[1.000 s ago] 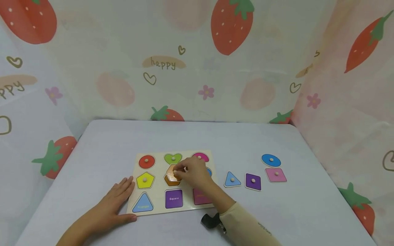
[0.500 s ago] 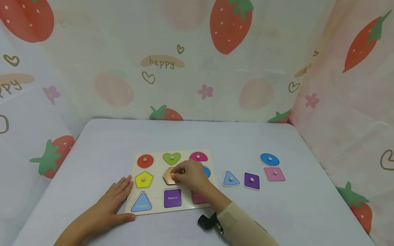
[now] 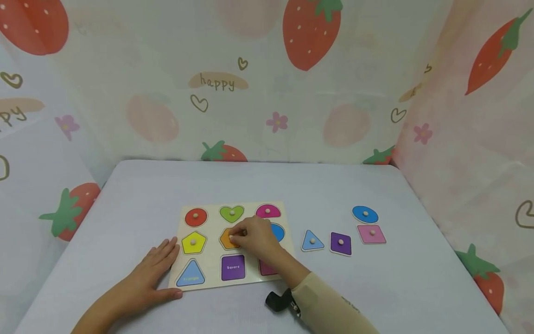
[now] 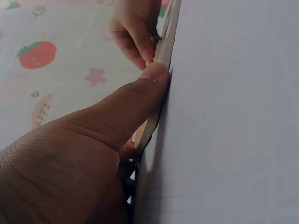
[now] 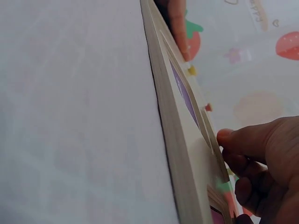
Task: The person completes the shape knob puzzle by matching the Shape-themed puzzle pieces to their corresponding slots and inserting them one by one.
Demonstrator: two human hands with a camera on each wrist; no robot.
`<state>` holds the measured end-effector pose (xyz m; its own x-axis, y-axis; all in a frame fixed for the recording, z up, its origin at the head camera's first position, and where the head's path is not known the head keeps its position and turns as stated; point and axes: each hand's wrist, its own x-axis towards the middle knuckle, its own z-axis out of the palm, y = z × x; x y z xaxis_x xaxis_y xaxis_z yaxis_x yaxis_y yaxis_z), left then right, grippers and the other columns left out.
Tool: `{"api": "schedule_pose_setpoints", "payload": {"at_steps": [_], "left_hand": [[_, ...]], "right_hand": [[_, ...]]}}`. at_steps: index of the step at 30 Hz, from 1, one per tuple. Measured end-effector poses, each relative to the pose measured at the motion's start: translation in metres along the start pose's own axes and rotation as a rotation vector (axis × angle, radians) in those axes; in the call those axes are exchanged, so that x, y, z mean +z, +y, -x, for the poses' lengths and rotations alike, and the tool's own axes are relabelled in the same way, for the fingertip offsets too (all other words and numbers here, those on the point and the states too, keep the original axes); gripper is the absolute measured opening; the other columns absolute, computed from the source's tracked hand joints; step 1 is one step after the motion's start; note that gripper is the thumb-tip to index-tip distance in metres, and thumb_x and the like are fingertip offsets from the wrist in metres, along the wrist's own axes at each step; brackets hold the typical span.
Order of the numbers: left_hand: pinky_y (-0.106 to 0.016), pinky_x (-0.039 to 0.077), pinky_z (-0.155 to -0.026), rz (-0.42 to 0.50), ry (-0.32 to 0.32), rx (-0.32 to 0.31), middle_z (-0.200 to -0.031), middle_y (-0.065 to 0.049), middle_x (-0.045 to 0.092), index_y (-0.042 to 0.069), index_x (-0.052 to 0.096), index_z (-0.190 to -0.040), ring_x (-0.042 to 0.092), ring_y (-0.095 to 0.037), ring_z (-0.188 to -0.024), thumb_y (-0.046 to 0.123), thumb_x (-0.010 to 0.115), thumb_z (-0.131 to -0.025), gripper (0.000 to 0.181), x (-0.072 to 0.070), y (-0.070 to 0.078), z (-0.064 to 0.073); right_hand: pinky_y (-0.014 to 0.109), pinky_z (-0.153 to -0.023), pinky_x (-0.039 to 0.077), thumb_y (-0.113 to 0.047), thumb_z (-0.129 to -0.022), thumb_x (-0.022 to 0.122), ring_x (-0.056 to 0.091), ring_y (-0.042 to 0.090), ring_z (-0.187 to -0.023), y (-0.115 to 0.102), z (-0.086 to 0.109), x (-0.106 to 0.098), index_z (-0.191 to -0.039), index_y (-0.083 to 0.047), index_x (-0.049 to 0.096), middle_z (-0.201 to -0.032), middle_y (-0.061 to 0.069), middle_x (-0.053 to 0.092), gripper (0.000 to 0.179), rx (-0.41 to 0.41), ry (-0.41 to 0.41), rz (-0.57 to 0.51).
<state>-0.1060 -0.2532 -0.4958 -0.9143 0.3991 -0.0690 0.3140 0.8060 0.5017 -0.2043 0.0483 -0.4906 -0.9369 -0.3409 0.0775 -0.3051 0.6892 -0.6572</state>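
Observation:
In the head view a shape puzzle board point(image 3: 212, 278) lies on the white table. My right hand point(image 3: 256, 236) reaches over it and pinches the knob of the orange hexagon piece point(image 3: 225, 238), which sits at its matching place in the middle row; whether it is flush I cannot tell. The fingers cover part of it. My left hand point(image 3: 152, 273) rests at the board's left edge, fingers extended, thumb near the front corner. In the left wrist view that thumb point(image 4: 152, 74) touches the board's edge. Knobbed red circle point(image 3: 196, 216), green heart point(image 3: 232, 213), magenta semicircle point(image 3: 268, 211) and yellow pentagon point(image 3: 193, 242) pieces fill their places.
Right of the board lie a blue triangle piece point(image 3: 312, 241), a purple square piece point(image 3: 340, 243), a blue oval piece point(image 3: 365, 214) and a pink parallelogram piece point(image 3: 371, 234). A black device point(image 3: 278, 301) is at the right wrist. Strawberry-printed cloth point(image 3: 225, 116) surrounds the table.
My right hand has brought the orange hexagon piece down onto its place, turning and lining it up with the outline. The left hand stays at the board's edge.

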Motion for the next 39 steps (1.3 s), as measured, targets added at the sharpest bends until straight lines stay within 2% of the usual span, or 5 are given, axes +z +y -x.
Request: {"api": "schedule_pose_setpoints", "payload": {"at_steps": [9,18,27,31,39], "left_hand": [[-0.005,-0.017,-0.111,-0.002,-0.005,-0.022,-0.172,-0.007,0.017,0.013,0.028,-0.163,0.009,-0.034,-0.159,0.074,0.072,-0.077,0.115,-0.0009,0.0001,-0.0021],[-0.006,-0.017,-0.112,0.007,-0.012,-0.031,-0.172,-0.008,0.018,0.012,0.028,-0.163,0.008,-0.036,-0.159,0.074,0.072,-0.077,0.114,-0.0033,0.0022,-0.0027],[-0.019,-0.014,-0.121,0.016,-0.022,-0.044,-0.172,-0.008,0.016,0.013,0.028,-0.163,0.007,-0.036,-0.159,0.072,0.074,-0.076,0.115,-0.0031,0.0012,-0.0037],[-0.014,-0.016,-0.118,0.020,-0.019,-0.042,-0.172,-0.008,0.016,0.013,0.028,-0.163,0.007,-0.035,-0.159,0.072,0.074,-0.076,0.115,-0.0017,-0.0002,-0.0037],[-0.002,-0.016,-0.109,-0.001,-0.003,-0.009,-0.171,-0.010,0.020,0.010,0.030,-0.162,0.010,-0.036,-0.158,0.073,0.073,-0.076,0.115,0.0020,-0.0011,-0.0026]], "right_hand": [[0.019,-0.068,0.047,-0.028,-0.089,0.082,0.057,0.001,-0.075,-0.0039,0.0002,-0.0024,-0.100,-0.021,0.084,-0.082,-0.015,0.072,0.014,-0.010,0.005,0.025],[0.019,-0.068,0.049,-0.029,-0.089,0.082,0.058,0.002,-0.078,-0.0039,-0.0004,0.0000,-0.100,-0.021,0.084,-0.084,-0.014,0.073,0.014,0.005,0.015,0.031],[0.019,-0.069,0.050,-0.029,-0.090,0.081,0.059,0.002,-0.079,-0.0037,-0.0009,0.0025,-0.101,-0.021,0.084,-0.084,-0.014,0.073,0.014,0.018,0.018,0.027],[0.021,-0.072,0.049,-0.030,-0.090,0.081,0.059,0.001,-0.078,-0.0041,-0.0003,0.0021,-0.101,-0.022,0.083,-0.084,-0.015,0.073,0.014,0.024,0.010,0.035],[0.037,-0.088,0.045,-0.032,-0.091,0.079,0.058,0.001,-0.078,-0.0054,0.0025,-0.0003,-0.103,-0.024,0.083,-0.080,-0.018,0.071,0.015,0.036,-0.015,0.063]]}}
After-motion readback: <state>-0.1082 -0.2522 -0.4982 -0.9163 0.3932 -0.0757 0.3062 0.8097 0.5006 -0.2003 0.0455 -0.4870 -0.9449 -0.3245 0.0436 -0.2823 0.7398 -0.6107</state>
